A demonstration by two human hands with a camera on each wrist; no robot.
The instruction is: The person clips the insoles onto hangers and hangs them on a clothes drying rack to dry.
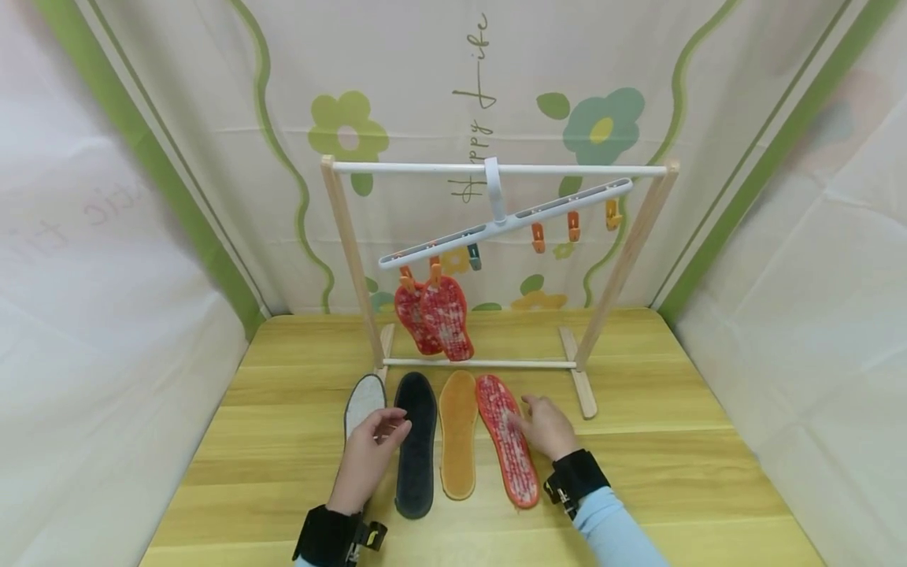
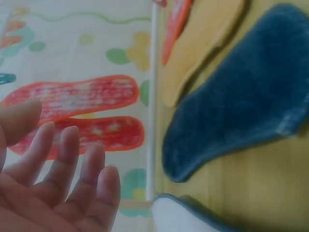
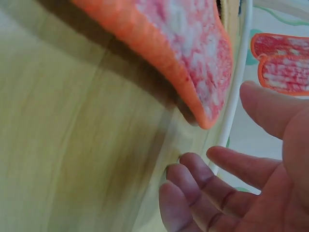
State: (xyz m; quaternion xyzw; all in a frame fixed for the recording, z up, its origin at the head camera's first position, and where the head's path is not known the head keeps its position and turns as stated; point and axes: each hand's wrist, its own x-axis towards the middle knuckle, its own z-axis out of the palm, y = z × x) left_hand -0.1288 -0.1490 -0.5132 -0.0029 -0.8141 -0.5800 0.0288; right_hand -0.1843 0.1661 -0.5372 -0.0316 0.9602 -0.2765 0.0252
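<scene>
Four insoles would exceed my count, so several lie in a row on the table: a white one with a dark rim (image 1: pixel 364 400), a black one (image 1: pixel 416 449), an orange-tan one (image 1: pixel 458 441) and a red patterned one (image 1: pixel 509 445). My left hand (image 1: pixel 372 449) hovers over the white and black insoles, fingers loosely bent around nothing. Beside the red insole, my right hand (image 1: pixel 549 428) has its fingers apart and holds nothing; the right wrist view shows a gap between it and the insole. Two red patterned insoles (image 1: pixel 446 319) hang from orange clips (image 1: pixel 435 273).
A white clip hanger (image 1: pixel 506 226) hangs tilted, left end lower, from the white rod (image 1: pixel 411 168) of a wooden rack (image 1: pixel 627 268). More clips dangle from it: a dark green one (image 1: pixel 474 256), orange ones (image 1: pixel 538 238) and a yellow one (image 1: pixel 612 215). Printed curtains surround the table (image 1: pixel 673 457).
</scene>
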